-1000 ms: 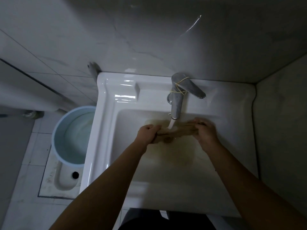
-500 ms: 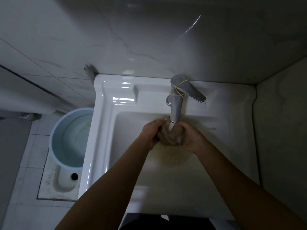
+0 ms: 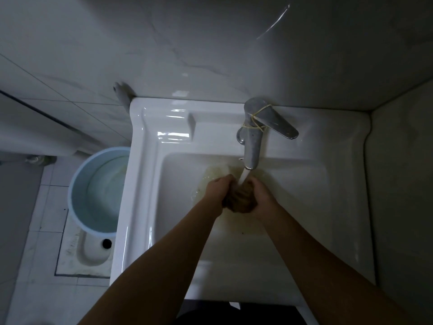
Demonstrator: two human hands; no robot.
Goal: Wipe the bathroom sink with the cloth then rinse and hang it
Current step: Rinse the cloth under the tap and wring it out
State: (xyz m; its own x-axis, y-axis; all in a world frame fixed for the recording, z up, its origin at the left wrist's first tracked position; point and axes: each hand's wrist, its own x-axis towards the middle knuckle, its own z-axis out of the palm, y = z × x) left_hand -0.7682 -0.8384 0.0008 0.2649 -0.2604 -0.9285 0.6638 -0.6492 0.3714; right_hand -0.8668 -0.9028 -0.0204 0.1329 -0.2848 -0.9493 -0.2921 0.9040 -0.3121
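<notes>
Both hands meet low in the sink (image 3: pixel 145 207), and the cloth (image 3: pixel 239 200) sits bunched into a brown wad between them, so the grip is a two-sided clench: the left hand (image 3: pixel 218 191) closes on the wad's left side, the right hand (image 3: pixel 260 195) on its right, fingers curled inward over the fabric. The wad is held straight under the tap (image 3: pixel 251 146), just below the spout, so that the stream (image 3: pixel 243 175) lands on top of the grip, at the seam where the two hands meet; that placement lets water run through the folds while the hands press it out again. Balling the cloth, not spreading it, suggests squeezing dirt loose, and the yellowish water (image 3: pixel 210 177) pooled beyond and left of the grip fits that reading. The tap's lever (image 3: pixel 278 125) stands swung to the right behind the grip, with a rubber band (image 3: pixel 254 124) looped round the tap body. Well left of the grip, outside the sink, a blue bucket (image 3: pixel 77 184) stands on the floor. I judge the rinse to be in hand, with wringing and hanging not yet done; no hook or rail shows near the grip.
</notes>
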